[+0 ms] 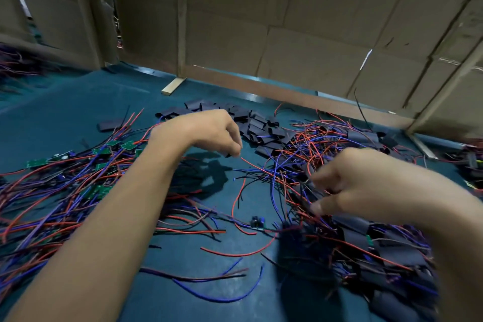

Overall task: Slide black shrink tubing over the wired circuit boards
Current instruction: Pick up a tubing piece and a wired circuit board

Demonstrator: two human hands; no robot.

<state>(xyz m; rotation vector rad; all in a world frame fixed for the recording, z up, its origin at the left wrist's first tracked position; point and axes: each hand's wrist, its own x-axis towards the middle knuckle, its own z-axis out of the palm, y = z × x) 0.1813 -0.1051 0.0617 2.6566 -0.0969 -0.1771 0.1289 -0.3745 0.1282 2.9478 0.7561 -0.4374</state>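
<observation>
Working with two bare hands over a teal work surface (78,102).

Reaching forward with the left hand (209,133), fingers curled down and pinching a small piece of black shrink tubing (228,155) at the fingertips, just in front of the loose tubing pile (261,125) lying at the far middle of the surface. Counting the cut pieces in that pile exactly not possible; well over a dozen, overlapping.

Hovering with the right hand (366,185) over a tangle of red, blue and black wires (300,154), fingers curled; blurred, so cannot tell whether clenched on a wire or holding nothing.

Lying at the left: bare green circuit boards (115,144), about seven showing, each trailing wires, mixed into a spread of loose leads (52,204). Lying alone near the centre: one small board with components (257,222).

Heaping at the lower right: boards already covered in black tubing (392,246), number not countable, wires sticking out.

Resting apart at the far left: one single flat tubing piece (109,125).

Standing behind: cardboard walls (287,21). Holding anything in a container: none showing; everything lying straight on the surface.
</observation>
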